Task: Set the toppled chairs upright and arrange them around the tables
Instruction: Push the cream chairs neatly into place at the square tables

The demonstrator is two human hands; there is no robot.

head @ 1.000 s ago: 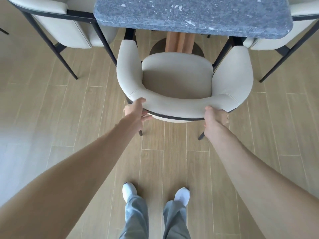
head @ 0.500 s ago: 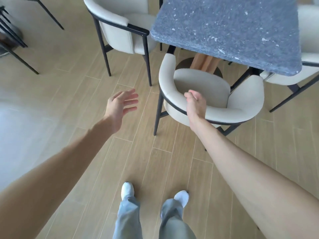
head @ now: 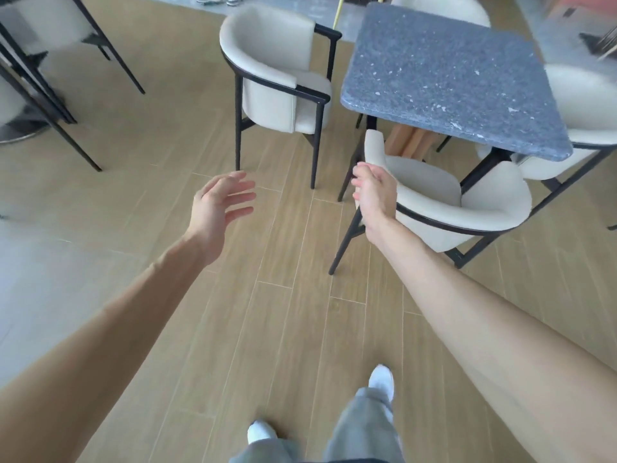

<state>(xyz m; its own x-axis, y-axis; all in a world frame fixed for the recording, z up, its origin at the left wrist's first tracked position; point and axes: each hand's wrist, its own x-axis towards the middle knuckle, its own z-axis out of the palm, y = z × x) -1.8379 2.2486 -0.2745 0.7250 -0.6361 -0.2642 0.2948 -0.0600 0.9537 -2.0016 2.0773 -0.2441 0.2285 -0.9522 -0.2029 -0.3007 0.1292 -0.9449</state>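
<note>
Head view: chair (head: 430, 198) just beside right hand (head: 375, 198) fingers (head: 362, 175).

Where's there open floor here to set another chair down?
The widest bare floor lies left of the left hand, between the dark chair legs at far left and the standing chair. Crowded: the blue table, with the near chair tucked under it by the right hand.

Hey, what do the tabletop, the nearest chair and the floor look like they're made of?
Tabletop: likely polished stone or terrazzo, blue-grey with white flecks. Nearest chair: cream upholstery, perhaps faux leather, smooth and matte, on a thin black frame, probably metal. Floor: wood-look planks with pale seams, either laminate or tile.
</note>
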